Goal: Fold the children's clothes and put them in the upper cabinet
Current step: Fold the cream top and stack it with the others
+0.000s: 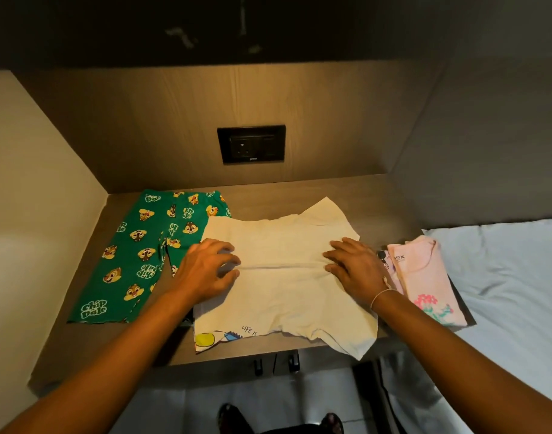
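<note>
Two bare forearms reach forward over the near edge of the wooden counter (299, 195); the left hand (205, 270) and the right hand (353, 264) both lie palm-down with fingers spread on a cream T-shirt (284, 292), pressing rather than pinching, so neither has hold of anything; the shirt lies print-side down across the counter's middle, a crease running between the hands, its lower hem and one sleeve hanging past the front edge; green Chip 'n' Dale trousers (137, 252) lie flat to the left, partly under the shirt, and a folded pink garment (425, 277) sits to the right beside the bed sheet (503, 277); the overhanging hem could drag the shirt off if pressure lifts; folding may also snag the trousers beneath.
</note>
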The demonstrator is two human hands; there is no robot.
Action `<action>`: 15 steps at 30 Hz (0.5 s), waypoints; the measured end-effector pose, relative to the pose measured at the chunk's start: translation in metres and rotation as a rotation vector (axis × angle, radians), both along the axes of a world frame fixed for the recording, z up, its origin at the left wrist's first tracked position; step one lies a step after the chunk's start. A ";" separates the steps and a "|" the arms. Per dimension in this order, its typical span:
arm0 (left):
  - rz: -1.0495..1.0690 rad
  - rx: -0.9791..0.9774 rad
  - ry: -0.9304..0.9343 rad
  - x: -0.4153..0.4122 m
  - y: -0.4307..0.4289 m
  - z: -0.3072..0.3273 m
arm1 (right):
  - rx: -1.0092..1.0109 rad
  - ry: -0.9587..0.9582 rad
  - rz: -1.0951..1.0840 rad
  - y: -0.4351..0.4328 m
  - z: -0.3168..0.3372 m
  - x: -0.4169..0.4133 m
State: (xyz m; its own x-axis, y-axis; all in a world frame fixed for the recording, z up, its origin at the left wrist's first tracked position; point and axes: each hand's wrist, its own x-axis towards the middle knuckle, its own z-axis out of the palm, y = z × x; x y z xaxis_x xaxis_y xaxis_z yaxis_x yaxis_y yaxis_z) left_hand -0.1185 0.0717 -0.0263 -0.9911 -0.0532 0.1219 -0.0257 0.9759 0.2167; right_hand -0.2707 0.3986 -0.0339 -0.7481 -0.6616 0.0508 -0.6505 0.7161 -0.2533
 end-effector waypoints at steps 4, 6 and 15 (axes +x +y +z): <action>0.019 -0.002 0.024 -0.004 0.006 0.002 | -0.021 0.067 -0.024 -0.010 0.009 0.007; 0.041 0.068 0.078 -0.003 0.008 0.008 | -0.085 0.095 -0.048 -0.013 0.016 0.012; 0.026 0.070 0.371 -0.029 -0.012 0.094 | -0.472 0.312 -0.156 -0.021 0.096 -0.025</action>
State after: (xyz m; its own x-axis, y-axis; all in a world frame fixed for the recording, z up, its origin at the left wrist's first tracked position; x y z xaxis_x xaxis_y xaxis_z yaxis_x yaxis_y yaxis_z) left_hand -0.1471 0.0602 0.0677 -0.8787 -0.0984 0.4671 0.0425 0.9585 0.2818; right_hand -0.2952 0.3775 0.0619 -0.7373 -0.3973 0.5464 -0.6414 0.6654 -0.3818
